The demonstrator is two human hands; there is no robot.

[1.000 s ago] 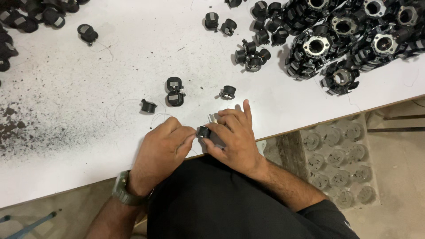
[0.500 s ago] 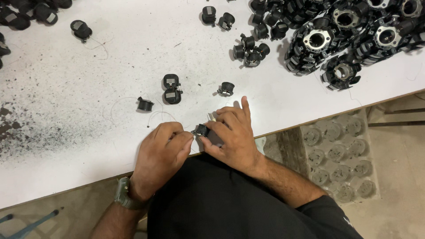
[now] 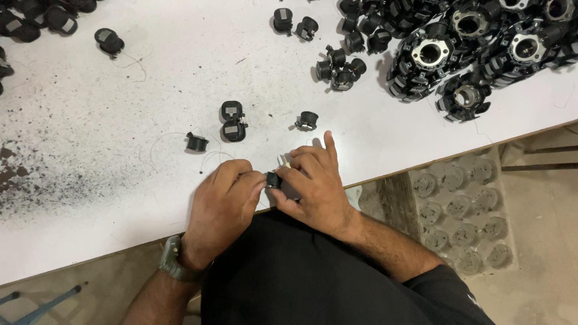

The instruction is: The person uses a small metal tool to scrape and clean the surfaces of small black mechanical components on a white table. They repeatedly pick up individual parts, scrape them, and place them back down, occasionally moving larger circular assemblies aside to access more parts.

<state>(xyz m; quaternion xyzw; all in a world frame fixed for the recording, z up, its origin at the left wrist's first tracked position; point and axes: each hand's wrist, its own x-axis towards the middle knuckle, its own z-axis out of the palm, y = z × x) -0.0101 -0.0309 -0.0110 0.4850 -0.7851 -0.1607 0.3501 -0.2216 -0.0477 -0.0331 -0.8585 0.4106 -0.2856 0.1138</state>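
Note:
Both hands meet at the near edge of a white table. My left hand and my right hand together pinch one small black bobbin part, which shows only as a dark sliver between the fingertips. A bit of white material peeks out above my right fingers. Just beyond the hands lie loose black bobbins: a joined pair, a single one to the left and another to the right. A thin wire curls on the table near my left hand.
A heap of black ring-shaped assemblies fills the far right of the table, with a small bobbin cluster beside it. More bobbins lie far left. Black dust speckles the left side. A grey moulded tray sits below the table edge.
The hands stay together on the small part at the table edge, with only slight finger shifts. The view has drifted a little, so the table parts appear lower in the frame.

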